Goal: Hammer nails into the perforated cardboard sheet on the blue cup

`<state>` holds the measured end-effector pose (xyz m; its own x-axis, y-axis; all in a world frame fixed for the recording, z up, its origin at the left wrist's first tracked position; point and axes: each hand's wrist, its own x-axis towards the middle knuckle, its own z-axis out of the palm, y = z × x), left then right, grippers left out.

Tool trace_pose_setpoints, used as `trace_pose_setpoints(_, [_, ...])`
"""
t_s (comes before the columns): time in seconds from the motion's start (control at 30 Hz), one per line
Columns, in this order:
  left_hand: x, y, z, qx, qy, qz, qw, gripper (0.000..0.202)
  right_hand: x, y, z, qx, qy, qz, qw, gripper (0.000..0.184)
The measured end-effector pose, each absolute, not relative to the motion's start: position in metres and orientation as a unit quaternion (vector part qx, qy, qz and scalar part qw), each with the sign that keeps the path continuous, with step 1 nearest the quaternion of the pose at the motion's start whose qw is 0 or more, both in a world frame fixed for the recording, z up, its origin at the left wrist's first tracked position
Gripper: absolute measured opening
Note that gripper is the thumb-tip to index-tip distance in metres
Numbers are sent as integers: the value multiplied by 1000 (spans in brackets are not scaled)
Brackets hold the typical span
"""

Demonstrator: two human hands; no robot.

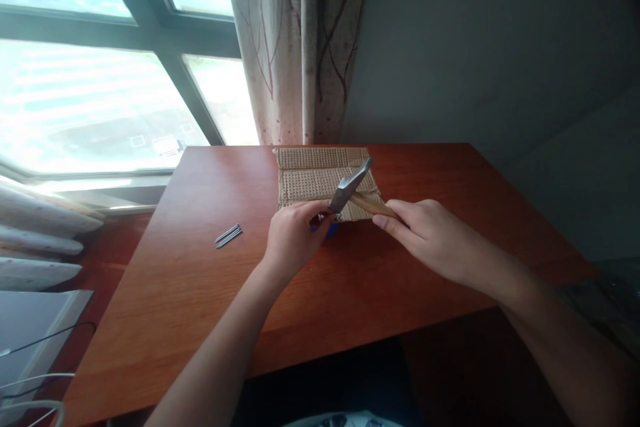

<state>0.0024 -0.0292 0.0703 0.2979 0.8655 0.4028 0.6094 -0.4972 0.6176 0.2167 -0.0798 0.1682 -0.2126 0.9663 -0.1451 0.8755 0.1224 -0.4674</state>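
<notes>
My right hand [425,233] is closed around the wooden handle of a claw hammer [351,185]. The steel head slants over a tan perforated mat [313,181], its lower end right at the fingertips of my left hand [297,230]. Thumb and forefinger of that hand are pinched together beneath the head; what they hold, if anything, is hidden. Something blue [332,229] shows just below these fingers, too covered to name. Several steel nails [229,236] lie side by side on the table, left of my left hand.
The reddish-brown wooden table [320,307] spreads under both arms, its near edge close to my body. A window [90,93] and a patterned curtain [295,47] stand behind it, beside a grey wall [475,47]. Cables [40,383] hang at lower left.
</notes>
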Motion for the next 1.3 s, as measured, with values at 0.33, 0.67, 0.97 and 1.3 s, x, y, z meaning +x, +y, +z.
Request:
trace_pose_setpoints(0.33, [-11, -35, 79, 847, 423, 312, 79, 9, 215, -79, 171, -614, -743, 243, 108, 39])
trace_pose_setpoints(0.67, [-19, -31, 63, 847, 391, 350, 85, 11, 216, -80, 170, -618, -741, 237, 112, 39])
trace_pose_setpoints(0.97, [-19, -32, 61, 848, 388, 354, 74, 11, 215, -79, 165, -619, -739, 244, 106, 40])
trace_pose_setpoints(1.3, [-20, -31, 61, 844, 386, 362, 86, 10, 218, -79, 158, -620, -737, 239, 121, 39])
